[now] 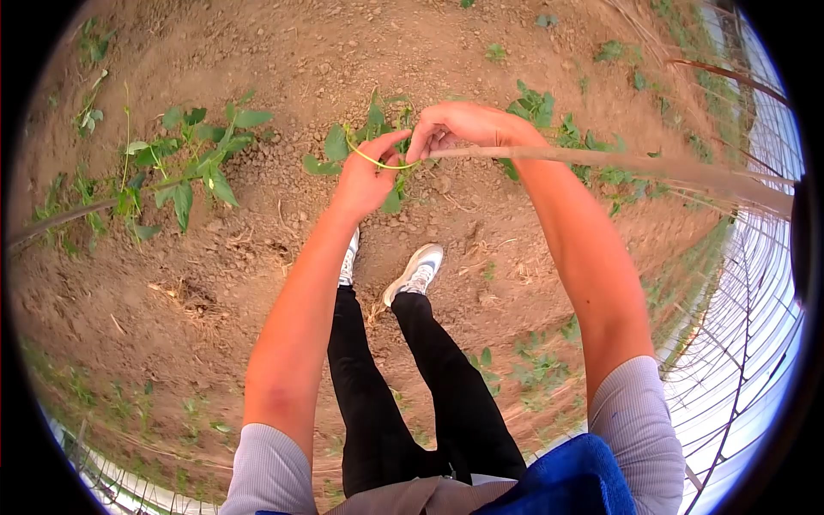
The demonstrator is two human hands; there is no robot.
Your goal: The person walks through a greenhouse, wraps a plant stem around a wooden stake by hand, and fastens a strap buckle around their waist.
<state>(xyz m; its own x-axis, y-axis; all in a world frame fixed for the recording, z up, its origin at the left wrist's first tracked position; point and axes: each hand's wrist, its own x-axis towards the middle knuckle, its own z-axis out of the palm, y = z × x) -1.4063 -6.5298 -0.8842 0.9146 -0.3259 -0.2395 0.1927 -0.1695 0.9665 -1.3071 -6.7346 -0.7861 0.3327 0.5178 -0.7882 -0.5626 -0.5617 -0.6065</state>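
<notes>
This place is looking like a greenhouse: green plants (336, 142) are growing in rows out of bare brown soil (206, 69), and a pale, light-passing wall (721, 412) with thin dark ribs is curving along the right side of the view.

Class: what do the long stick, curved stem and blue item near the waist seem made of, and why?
Long stick: probably wood or bamboo, matte; dull brown, tapering shape.
Curved stem: living plant tissue, smooth-looking; yellow-green and bending.
Blue item: likely plush fabric; fuzzy edge.
</notes>
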